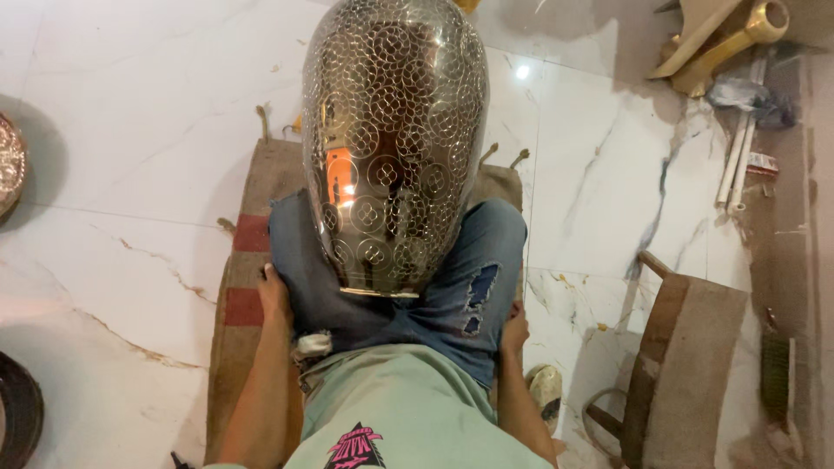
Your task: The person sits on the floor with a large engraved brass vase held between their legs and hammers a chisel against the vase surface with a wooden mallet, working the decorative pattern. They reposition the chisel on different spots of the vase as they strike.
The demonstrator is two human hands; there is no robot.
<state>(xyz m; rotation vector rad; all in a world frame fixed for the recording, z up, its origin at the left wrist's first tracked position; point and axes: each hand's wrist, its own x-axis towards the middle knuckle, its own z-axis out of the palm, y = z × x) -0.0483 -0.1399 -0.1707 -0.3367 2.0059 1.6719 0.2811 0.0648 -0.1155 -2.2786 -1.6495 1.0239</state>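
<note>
Stretching across the whole view is a white marble floor [130, 156] with grey and brown veins, glossy enough to catch a lamp's glare. A burlap mat [252, 260] with red stripes lies on it under the seated person, its far edge fringed with knotted tassels. The left hand [274, 293] presses flat against the mat's left edge beside the denim-clad leg, fingers together, holding nothing. The right hand [514, 332] rests at the mat's right edge against the torn jeans; whether its fingers are spread I cannot tell. A large egg-shaped metal vessel [395, 139], polished and chased with ringed circles, lies on the lap between both hands, untouched by either. Brass pieces [730, 39] sit at the floor's far right corner.
</note>
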